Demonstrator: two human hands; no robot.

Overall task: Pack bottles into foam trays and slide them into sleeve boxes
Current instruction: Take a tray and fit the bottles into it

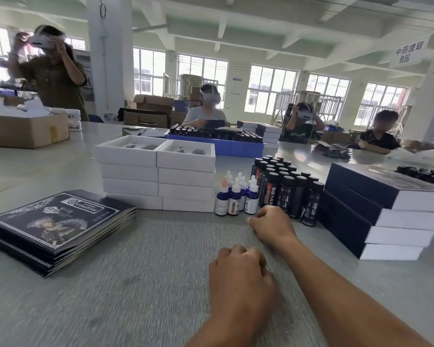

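Head view — your left hand (238, 274) and right hand (273, 225) curled, apart, holding nothing | fingertips hidden | dark bottles (288, 189) labels blurred — unreadable

Both hands, left hand (238, 276) and right hand (273, 225), rest curled on the table (135, 284) near blue dropper bottles (236, 196)
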